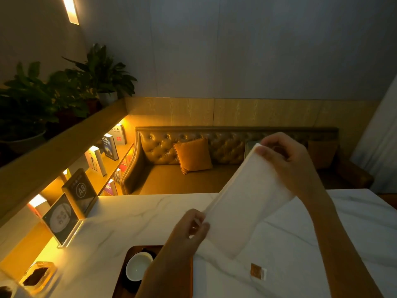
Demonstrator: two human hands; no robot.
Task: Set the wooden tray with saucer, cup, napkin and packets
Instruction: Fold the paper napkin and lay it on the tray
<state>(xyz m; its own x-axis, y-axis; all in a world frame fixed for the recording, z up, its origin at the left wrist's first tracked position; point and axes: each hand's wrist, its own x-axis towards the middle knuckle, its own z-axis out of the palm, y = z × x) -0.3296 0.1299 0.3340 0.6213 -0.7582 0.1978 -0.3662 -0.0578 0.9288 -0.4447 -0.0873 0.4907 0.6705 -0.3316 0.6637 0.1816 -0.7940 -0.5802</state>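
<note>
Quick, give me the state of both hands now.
Left hand: closed, pinching the lower end of the white folded paper napkin.
Right hand: closed, pinching the napkin's upper end.

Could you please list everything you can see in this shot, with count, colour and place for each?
napkin: one, white, held up above the table
wooden tray: one, dark brown, near table edge
cup: one, white, on the tray
saucer: one, dark, under the cup
packet: one, brown and white, on the table right of the tray
table: one, white marble
sign stands: two, at table's left edge
sofa: one, tan leather, behind the table
cushion: one, orange, on the sofa
plants: several, green, on the ledge
left hand: pinching the napkin's lower corner
right hand: pinching its upper corner
</note>
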